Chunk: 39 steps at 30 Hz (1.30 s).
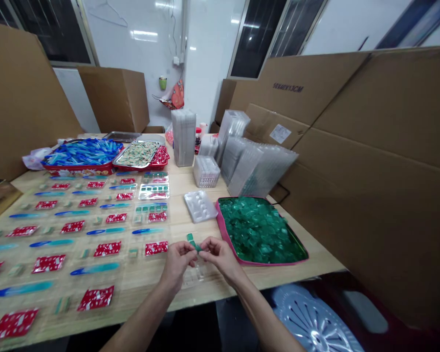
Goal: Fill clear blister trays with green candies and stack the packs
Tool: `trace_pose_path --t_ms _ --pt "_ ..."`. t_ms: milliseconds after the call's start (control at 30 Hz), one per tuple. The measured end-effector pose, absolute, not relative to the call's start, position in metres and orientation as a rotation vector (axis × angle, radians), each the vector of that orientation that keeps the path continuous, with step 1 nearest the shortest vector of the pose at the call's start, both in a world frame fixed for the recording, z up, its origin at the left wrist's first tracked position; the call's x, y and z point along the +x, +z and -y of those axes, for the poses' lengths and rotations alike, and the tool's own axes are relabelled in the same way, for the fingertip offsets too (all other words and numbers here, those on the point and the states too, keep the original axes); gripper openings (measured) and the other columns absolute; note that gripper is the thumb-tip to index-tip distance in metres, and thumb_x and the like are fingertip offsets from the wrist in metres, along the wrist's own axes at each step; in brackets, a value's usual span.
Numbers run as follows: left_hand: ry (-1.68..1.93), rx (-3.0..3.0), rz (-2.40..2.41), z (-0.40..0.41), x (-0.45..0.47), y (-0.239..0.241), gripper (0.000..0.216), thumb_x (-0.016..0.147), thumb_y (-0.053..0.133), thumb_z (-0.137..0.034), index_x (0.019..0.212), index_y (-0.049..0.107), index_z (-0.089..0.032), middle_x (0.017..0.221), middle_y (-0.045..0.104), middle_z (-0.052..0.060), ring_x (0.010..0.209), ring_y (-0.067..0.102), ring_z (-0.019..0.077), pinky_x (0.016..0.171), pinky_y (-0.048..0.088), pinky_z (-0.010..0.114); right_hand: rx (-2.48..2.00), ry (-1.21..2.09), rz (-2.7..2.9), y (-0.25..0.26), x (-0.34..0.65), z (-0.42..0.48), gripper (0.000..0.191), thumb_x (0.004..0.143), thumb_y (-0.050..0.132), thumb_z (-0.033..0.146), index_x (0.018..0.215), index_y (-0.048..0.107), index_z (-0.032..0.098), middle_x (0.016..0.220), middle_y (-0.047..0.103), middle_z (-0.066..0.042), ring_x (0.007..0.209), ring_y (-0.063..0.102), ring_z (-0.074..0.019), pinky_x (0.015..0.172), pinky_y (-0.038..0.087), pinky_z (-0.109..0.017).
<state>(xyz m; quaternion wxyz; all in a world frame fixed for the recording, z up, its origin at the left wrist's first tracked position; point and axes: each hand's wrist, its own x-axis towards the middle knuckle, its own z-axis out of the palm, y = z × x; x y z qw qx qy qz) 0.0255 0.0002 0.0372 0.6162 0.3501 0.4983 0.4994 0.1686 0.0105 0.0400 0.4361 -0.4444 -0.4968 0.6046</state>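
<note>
My left hand [179, 259] and my right hand [220, 255] meet near the front of the table, fingertips pinched together. Between them is a small translucent green square piece [197, 248], gripped from both sides. Just beyond the fingertips another green square [189, 237] shows. Under the hands lies a clear plastic blister tray [192, 277], partly hidden by the fingers. To the right of my right hand stands a pink-rimmed tray [223, 226], heaped with loose green pieces [254, 227].
Left, rows of clear trays hold red patterned packets [107, 249] and blue sticks [95, 268]. Behind them stand a basin of blue sticks [82, 154] and a metal tray of small pale pieces [137, 153]. Stacked clear trays [256, 168] and a tall cardboard sheet [381, 186] border the right.
</note>
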Motion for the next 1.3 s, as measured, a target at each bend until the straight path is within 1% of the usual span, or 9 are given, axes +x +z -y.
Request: trace_pose_path --t_ms 167,367,467,600,667,733,900,1100,1300 --pt "1.110 0.767 -1.094 -0.011 0.020 0.041 0.017 0.049 0.069 -0.026 0.054 0.058 -0.014 0.049 0.058 0.000 0.045 0.050 0.0085 0.047 0.039 0.022 -1.073 1.663 1.063 0.043 0.166 -0.019 0.033 0.052 0.084 0.028 0.071 0.059 0.018 0.067 0.060 0.004 0.060 0.056 -0.0107 0.057 0.043 -0.022" --pt "1.125 0.827 -1.139 -0.024 0.015 0.040 0.022 0.049 0.068 -0.027 0.064 0.055 -0.017 0.049 0.055 -0.004 0.046 0.053 0.0102 0.045 0.038 0.021 -1.076 1.717 0.989 0.037 0.162 -0.037 0.038 0.050 0.085 0.032 0.069 0.055 0.018 0.064 0.060 0.004 0.060 0.058 -0.0119 0.064 0.047 -0.026" --pt "1.104 0.912 -1.215 -0.020 0.015 0.031 0.018 0.052 0.064 -0.026 0.065 0.057 -0.016 0.049 0.055 -0.004 0.045 0.051 0.0097 0.045 0.038 0.020 -1.107 1.621 1.143 0.027 0.161 -0.041 0.031 0.056 0.080 0.034 0.067 0.057 0.017 0.063 0.060 0.004 0.058 0.056 -0.0115 0.061 0.045 -0.025" --pt "1.024 1.044 -1.369 -0.011 0.020 0.009 0.008 0.056 0.060 -0.022 0.060 0.056 -0.017 0.045 0.051 -0.005 0.041 0.047 0.0093 0.042 0.035 0.020 -1.241 1.269 1.531 0.011 0.161 -0.035 0.016 0.069 0.067 0.029 0.063 0.061 0.016 0.058 0.058 0.003 0.056 0.053 -0.0121 0.055 0.040 -0.022" --pt "0.990 1.125 -1.447 -0.009 0.022 0.001 0.003 0.057 0.059 -0.017 0.057 0.056 -0.017 0.045 0.051 -0.006 0.042 0.048 0.0095 0.044 0.035 0.020 -1.317 1.128 1.625 0.007 0.160 -0.030 0.010 0.070 0.063 0.023 0.062 0.061 0.016 0.058 0.059 0.002 0.058 0.054 -0.0134 0.056 0.041 -0.022" --pt "0.961 1.210 -1.510 -0.010 0.023 -0.003 0.007 0.058 0.056 -0.011 0.055 0.057 -0.017 0.046 0.052 -0.005 0.044 0.050 0.0100 0.046 0.036 0.020 -1.376 1.054 1.663 0.005 0.159 -0.026 0.008 0.070 0.061 0.019 0.062 0.061 0.017 0.060 0.060 0.001 0.060 0.055 -0.0140 0.056 0.041 -0.022" --pt "0.917 1.372 -1.593 -0.014 0.023 -0.003 0.015 0.059 0.053 -0.004 0.053 0.057 -0.018 0.047 0.053 -0.005 0.049 0.053 0.0118 0.052 0.037 0.021 -1.445 0.969 1.700 0.006 0.158 -0.025 0.009 0.069 0.060 0.015 0.061 0.060 0.018 0.060 0.060 0.001 0.060 0.056 -0.0145 0.057 0.042 -0.022" --pt "0.943 1.419 -1.588 -0.011 0.021 -0.003 0.016 0.059 0.053 -0.005 0.067 0.059 -0.017 0.053 0.054 -0.006 0.050 0.053 0.0112 0.050 0.037 0.020 -1.414 0.916 1.701 0.008 0.157 -0.020 0.009 0.071 0.060 0.014 0.063 0.060 0.018 0.066 0.059 0.000 0.064 0.056 -0.0150 0.059 0.042 -0.024" --pt "0.961 1.375 -1.541 -0.009 0.020 -0.007 0.015 0.059 0.051 -0.005 0.065 0.059 -0.016 0.051 0.055 -0.005 0.047 0.054 0.0108 0.049 0.040 0.020 -1.297 0.921 1.819 0.013 0.161 -0.009 0.010 0.070 0.059 0.009 0.070 0.063 0.018 0.072 0.057 0.000 0.067 0.055 -0.0145 0.063 0.042 -0.024"
